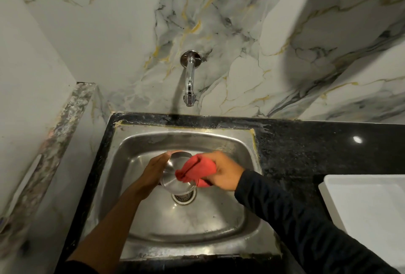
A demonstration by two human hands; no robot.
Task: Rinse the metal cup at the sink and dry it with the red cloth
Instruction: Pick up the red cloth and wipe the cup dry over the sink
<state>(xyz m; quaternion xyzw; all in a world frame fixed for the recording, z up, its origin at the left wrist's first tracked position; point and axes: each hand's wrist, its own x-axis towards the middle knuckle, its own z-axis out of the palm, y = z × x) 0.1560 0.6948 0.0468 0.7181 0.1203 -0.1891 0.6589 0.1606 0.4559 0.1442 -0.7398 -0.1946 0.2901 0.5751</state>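
Observation:
The metal cup [172,175] is held over the steel sink [236,142], tilted with its base toward me. My left hand [154,169] grips its left side. My right hand [223,171] is shut on the bunched red cloth [194,169], which is pressed against the cup's right side. The cup's mouth is turned away from me and hidden. The wall tap [189,80] hangs above the back of the sink, and no water comes out of it.
The drain [184,197] sits just below the cup. A black stone counter [306,148] surrounds the sink. A white tray [370,203] rests on the counter at the right. A marble wall stands behind, and a stone ledge [54,148] runs along the left.

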